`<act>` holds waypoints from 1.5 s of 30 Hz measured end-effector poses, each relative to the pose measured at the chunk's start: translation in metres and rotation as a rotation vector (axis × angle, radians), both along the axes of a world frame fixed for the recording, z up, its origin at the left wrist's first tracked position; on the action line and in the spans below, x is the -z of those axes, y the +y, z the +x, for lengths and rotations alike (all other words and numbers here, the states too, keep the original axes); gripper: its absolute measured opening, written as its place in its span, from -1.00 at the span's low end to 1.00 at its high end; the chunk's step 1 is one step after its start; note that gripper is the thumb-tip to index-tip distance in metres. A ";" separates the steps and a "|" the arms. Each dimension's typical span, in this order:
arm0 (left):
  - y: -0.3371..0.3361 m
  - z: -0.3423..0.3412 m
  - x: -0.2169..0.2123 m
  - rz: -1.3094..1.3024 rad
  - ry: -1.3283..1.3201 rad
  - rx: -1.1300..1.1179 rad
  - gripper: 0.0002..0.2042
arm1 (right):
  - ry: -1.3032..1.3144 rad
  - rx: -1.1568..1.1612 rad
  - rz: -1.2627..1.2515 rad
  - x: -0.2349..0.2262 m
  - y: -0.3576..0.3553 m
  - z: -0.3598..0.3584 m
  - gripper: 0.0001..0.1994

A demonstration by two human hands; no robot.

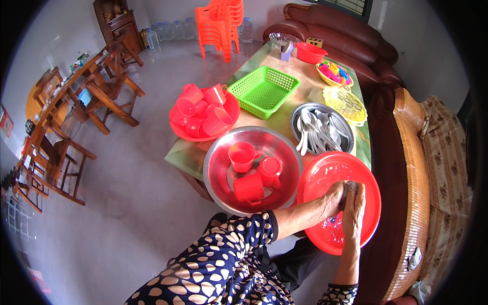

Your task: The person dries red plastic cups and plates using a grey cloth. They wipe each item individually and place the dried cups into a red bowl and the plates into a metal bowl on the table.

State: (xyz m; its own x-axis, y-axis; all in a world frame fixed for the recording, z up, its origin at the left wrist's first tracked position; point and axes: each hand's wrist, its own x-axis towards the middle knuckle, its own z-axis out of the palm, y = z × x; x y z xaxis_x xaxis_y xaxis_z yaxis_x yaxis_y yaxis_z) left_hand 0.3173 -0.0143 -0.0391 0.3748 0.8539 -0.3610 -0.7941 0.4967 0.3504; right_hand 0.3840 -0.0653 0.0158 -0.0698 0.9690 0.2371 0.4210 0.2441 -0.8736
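Note:
Both hands meet over a red basin [367,231] of water at the table's near right corner. My left hand [335,197] and my right hand [354,206] are closed together around a small dark wad [350,188], which looks like cloth but is mostly hidden by the fingers. Left of it stands a wide steel basin [218,190] holding three red mugs: one upright mug [242,156], another mug [270,169] with its base up, and a mug [249,188] on its side. Some small dark spots show in the water beneath my hands.
Behind the steel basin are a red bowl [178,133] of several mugs and a green basket [279,94]. A steel bowl [296,122] of spoons sits behind the red basin, near yellow baskets [361,118]. A sofa [391,168] lines the right; wooden chairs [109,99] stand left.

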 end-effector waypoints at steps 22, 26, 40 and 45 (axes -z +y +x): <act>-0.008 -0.034 0.035 -0.084 0.509 0.119 -0.65 | -0.933 -0.087 0.177 0.088 0.019 0.049 -0.48; -0.013 -0.030 0.023 -0.177 0.489 0.091 -0.70 | -0.777 -0.536 0.003 0.085 0.028 0.056 -0.79; -0.001 -0.017 0.039 -0.039 0.071 0.149 -0.67 | 0.288 -0.197 -0.043 0.008 0.007 0.017 -0.75; -0.007 -0.020 0.015 -0.072 0.017 0.092 -0.81 | -0.462 0.067 0.404 0.029 0.013 0.020 -0.85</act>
State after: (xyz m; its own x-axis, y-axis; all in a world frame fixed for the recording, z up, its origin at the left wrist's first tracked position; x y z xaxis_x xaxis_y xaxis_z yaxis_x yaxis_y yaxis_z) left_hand 0.2972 -0.0215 -0.0538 0.4434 0.7878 -0.4276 -0.7383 0.5915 0.3241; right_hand 0.4042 -0.0525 -0.0133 -0.1948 0.8145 0.5465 0.7599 0.4776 -0.4410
